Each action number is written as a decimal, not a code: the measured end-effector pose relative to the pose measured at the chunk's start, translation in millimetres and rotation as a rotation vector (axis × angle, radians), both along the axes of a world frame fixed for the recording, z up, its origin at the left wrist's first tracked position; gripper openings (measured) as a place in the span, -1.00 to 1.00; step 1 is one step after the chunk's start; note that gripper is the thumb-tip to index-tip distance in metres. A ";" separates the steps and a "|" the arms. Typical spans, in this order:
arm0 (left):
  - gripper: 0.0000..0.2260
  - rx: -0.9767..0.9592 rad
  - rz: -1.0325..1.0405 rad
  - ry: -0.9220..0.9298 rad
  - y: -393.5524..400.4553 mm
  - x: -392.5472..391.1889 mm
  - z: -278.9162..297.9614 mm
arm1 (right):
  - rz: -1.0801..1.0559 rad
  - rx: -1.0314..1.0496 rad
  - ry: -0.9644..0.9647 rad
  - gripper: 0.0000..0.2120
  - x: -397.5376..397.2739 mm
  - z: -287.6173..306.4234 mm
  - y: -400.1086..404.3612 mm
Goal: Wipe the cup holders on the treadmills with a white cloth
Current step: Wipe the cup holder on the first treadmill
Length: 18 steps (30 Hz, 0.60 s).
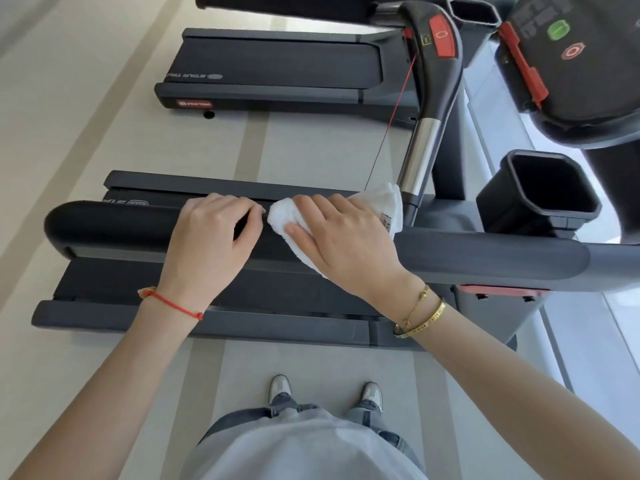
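So from the head cam, the person is standing on the floor [311,358] beside the near treadmill [207,323], looking straight down over its long black handrail [485,258].

The right hand [346,237] is lying flat with fingers together, pressing the white cloth [374,209] down onto the top of the handrail. The cloth is bunching out past the fingertips on the left and poking out behind the hand toward the silver upright bar [419,157]. The left hand [214,230] is sitting just beside it on the same rail, fingers curled over the far edge, not touching the cloth as far as I can see, just a thin gap between them.

The cup holder [540,192] is off to the right, well apart from the cloth, its open mouth facing up and nothing blocking the way in. A second cup holder [474,12] is showing at the top edge, beside the console [588,64] with its red and green buttons.

The rail is running clear to the left, ending in a rounded tip, and clear to the right up to the frame edge. A second treadmill [277,71] is lying further back, with a strip of bare floor between the two. A thin red cord [391,123] is hanging down near the cloth.
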<state>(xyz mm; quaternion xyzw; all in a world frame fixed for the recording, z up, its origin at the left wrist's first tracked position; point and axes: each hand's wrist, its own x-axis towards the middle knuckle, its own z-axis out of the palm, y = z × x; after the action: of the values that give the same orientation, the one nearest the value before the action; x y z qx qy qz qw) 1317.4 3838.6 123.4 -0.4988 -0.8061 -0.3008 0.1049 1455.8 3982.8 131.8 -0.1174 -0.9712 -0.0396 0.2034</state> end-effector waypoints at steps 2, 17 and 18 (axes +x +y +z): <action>-0.76 0.005 0.000 0.000 -8.1 -9.2 -1.3 | -0.010 0.001 0.004 -0.55 -8.0 0.0 -6.6; -0.74 -0.012 0.010 0.043 -17.2 -15.3 -3.7 | -0.012 -0.271 -0.118 -0.54 22.6 21.9 11.0; -0.74 -0.017 0.013 0.043 -17.0 -15.1 -3.9 | -0.011 -0.198 -0.117 -0.52 25.3 20.5 17.0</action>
<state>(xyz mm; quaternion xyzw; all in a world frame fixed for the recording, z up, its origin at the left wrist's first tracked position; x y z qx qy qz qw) 1302.2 3821.6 119.5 -0.5006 -0.8094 -0.2826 0.1200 1481.0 3999.8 152.3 -0.1399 -0.9799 0.0485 0.1337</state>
